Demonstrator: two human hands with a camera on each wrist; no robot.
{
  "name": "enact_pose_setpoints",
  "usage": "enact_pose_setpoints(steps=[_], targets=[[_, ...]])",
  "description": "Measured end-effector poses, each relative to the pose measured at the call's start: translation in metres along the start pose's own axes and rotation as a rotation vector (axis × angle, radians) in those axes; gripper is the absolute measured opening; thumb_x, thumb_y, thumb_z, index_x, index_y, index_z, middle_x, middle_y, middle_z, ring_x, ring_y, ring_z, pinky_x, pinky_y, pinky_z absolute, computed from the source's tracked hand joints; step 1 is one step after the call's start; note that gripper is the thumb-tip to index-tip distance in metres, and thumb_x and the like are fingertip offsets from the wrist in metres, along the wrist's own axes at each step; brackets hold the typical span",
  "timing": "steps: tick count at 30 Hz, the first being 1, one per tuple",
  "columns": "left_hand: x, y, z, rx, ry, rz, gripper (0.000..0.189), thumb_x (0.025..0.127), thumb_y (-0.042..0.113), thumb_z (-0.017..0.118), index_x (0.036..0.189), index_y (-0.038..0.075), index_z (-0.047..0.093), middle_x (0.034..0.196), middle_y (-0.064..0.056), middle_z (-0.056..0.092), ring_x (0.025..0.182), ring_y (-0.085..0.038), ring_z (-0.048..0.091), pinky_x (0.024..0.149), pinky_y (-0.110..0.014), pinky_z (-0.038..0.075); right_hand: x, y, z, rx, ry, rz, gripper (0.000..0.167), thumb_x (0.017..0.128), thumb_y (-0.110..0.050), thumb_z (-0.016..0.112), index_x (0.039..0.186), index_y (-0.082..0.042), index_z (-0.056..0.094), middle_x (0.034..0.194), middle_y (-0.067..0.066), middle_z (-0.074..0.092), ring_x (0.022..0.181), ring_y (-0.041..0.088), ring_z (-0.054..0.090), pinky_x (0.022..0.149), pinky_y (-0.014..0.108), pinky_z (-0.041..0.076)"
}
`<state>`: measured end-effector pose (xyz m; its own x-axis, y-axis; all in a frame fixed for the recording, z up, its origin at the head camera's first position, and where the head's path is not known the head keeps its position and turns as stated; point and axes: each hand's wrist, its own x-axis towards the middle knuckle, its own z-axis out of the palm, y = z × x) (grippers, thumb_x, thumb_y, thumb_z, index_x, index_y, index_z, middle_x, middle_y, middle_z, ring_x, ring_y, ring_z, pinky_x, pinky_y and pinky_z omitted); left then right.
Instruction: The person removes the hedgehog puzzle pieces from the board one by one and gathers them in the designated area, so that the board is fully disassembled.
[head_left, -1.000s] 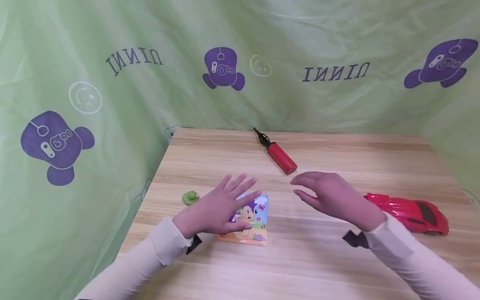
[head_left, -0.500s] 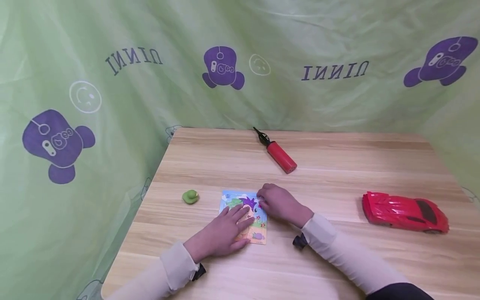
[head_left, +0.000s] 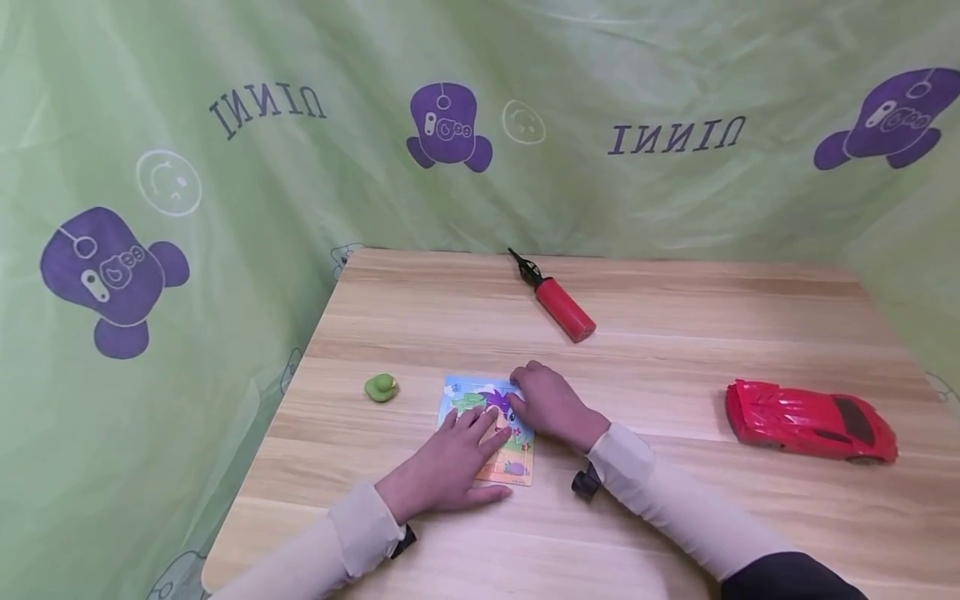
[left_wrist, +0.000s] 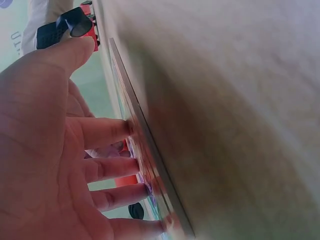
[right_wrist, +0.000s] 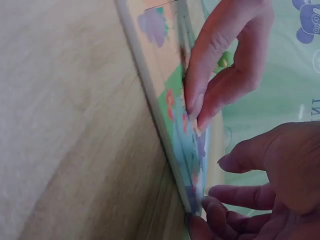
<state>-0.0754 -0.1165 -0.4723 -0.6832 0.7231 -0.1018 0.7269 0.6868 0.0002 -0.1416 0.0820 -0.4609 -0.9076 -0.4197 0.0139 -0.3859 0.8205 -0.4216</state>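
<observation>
A flat jigsaw puzzle (head_left: pixel 516 475) with a purple-haired cartoon hedgehog lies on the wooden table, its edge showing in the left wrist view. My left hand (head_left: pixel 442 471) spreads its fingers over the puzzle's left and middle part; in the left wrist view the fingertips (left_wrist: pixel 127 127) touch its face. At the top right corner is my right hand (head_left: pixel 555 404), its fingers curled at the puzzle's edge. In the right wrist view the right thumb (right_wrist: pixel 240 159) stands apart above the puzzle face. My left hand hides part of the picture.
A green toy duck (head_left: pixel 382 387) sits left of the puzzle. Behind it lies a red hand pump (head_left: pixel 564 308) with a black nozzle. The red toy car (head_left: pixel 810 421) stands at the right. A green printed curtain (head_left: pixel 555 200) surrounds the table (head_left: pixel 675 308).
My right hand has come left from above the table to the puzzle's top right corner. The left hand has lowered onto the puzzle. Over the last half second both have barely moved.
</observation>
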Motion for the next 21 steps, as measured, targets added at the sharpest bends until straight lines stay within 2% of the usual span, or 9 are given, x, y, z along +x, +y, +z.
enact_pose_setpoints(steps=[7, 13, 17, 21], targets=[[0.003, 0.002, -0.001, -0.017, -0.022, -0.014, 0.089, 0.089, 0.081, 0.038, 0.151, 0.018, 0.046, 0.156, -0.014, 0.04, 0.141, -0.034, 0.041, 0.108, -0.063, 0.042, 0.003, 0.002, 0.002, 0.041, -0.019, 0.069, 0.029, 0.091, -0.022, 0.069, 0.11, 0.001, 0.07, 0.096, 0.012, 0.064, 0.085, 0.022, 0.06, 0.081, 0.039, 0.056], [0.003, 0.002, -0.003, -0.017, -0.034, -0.019, 0.091, 0.087, 0.082, 0.039, 0.151, 0.017, 0.046, 0.156, -0.015, 0.039, 0.141, -0.035, 0.041, 0.107, -0.064, 0.043, 0.01, 0.002, -0.003, 0.116, -0.065, 0.086, 0.016, 0.092, -0.021, 0.07, 0.101, -0.007, 0.072, 0.087, 0.005, 0.06, 0.079, 0.017, 0.053, 0.072, 0.031, 0.048], [0.001, 0.001, -0.001, -0.035, -0.045, -0.016, 0.093, 0.086, 0.082, 0.042, 0.152, 0.016, 0.044, 0.158, -0.016, 0.037, 0.142, -0.036, 0.04, 0.108, -0.066, 0.041, 0.013, 0.005, -0.015, 0.189, -0.092, 0.085, 0.007, 0.09, -0.018, 0.073, 0.091, -0.012, 0.07, 0.086, 0.003, 0.061, 0.079, 0.016, 0.053, 0.071, 0.029, 0.046], [0.0, 0.0, -0.003, -0.057, -0.068, -0.013, 0.094, 0.087, 0.082, 0.042, 0.153, 0.016, 0.042, 0.16, -0.016, 0.035, 0.145, -0.037, 0.037, 0.111, -0.065, 0.038, 0.01, 0.017, -0.04, 0.25, -0.115, 0.119, 0.005, 0.089, -0.017, 0.074, 0.087, -0.015, 0.07, 0.084, 0.001, 0.068, 0.074, 0.015, 0.059, 0.065, 0.028, 0.048]])
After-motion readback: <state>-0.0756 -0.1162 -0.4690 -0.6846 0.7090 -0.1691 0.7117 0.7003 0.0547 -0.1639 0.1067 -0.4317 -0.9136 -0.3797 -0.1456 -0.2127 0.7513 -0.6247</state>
